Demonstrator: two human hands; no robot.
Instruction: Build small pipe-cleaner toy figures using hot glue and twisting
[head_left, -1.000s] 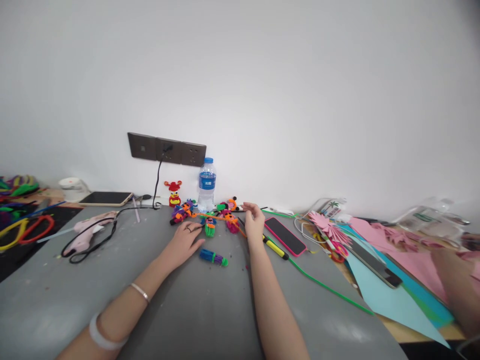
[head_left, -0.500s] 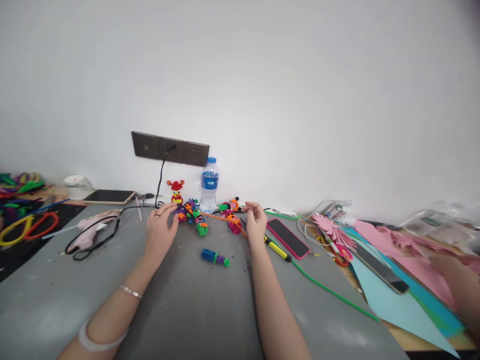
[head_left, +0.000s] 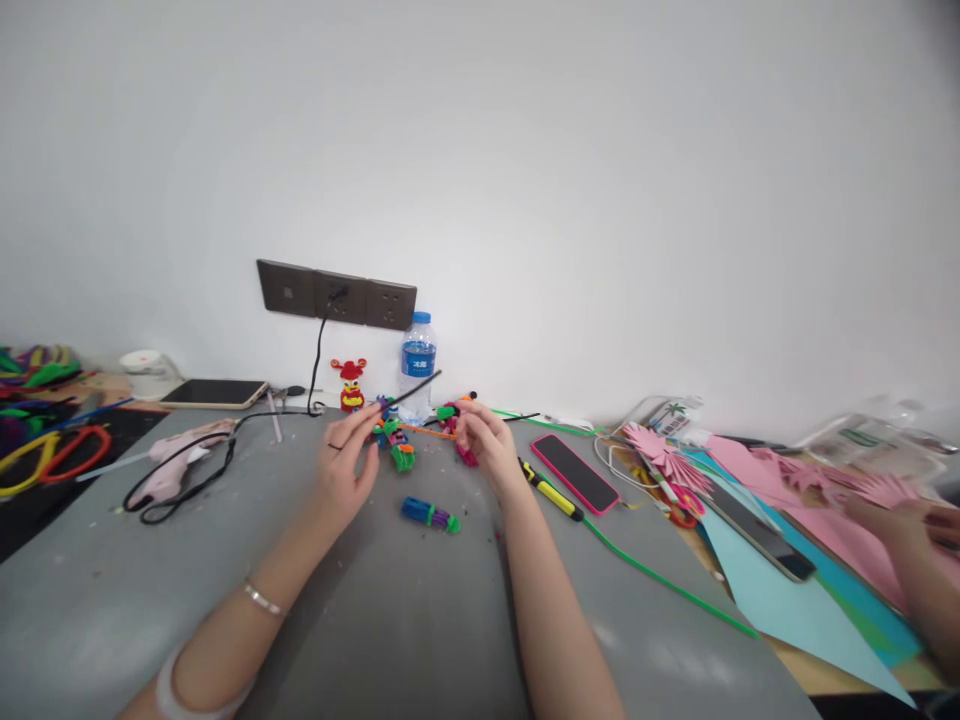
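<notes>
Between the fingertips of my left hand (head_left: 349, 458) is a black pipe cleaner (head_left: 420, 386), its free end slanting up to the right in front of the bottle. My right hand (head_left: 487, 445) is pinched together a little to the right, beside some pink and orange fuzzy pieces; what its fingertips hold, if anything, I cannot make out. Between the hands lie a green fuzzy piece (head_left: 403, 457) and an orange pipe cleaner (head_left: 429, 432). Nearer to me, a blue and purple fuzzy roll (head_left: 430, 514) with green bands rests on the grey table (head_left: 420, 620).
A water bottle (head_left: 418, 362) and a red figure (head_left: 350, 386) stand by the wall. To the left is a pink glue gun (head_left: 174, 462) with a black cord. A yellow-black pen-like tool (head_left: 553, 492) and a pink-cased phone (head_left: 574, 472) lie right. Another person's hand (head_left: 896, 530) is over pink paper.
My left hand has lifted and moved right, now with the black pipe cleaner raised in it. My right hand has shifted slightly left, its fingers drawn closer together. The other person's hand has come further into view.
</notes>
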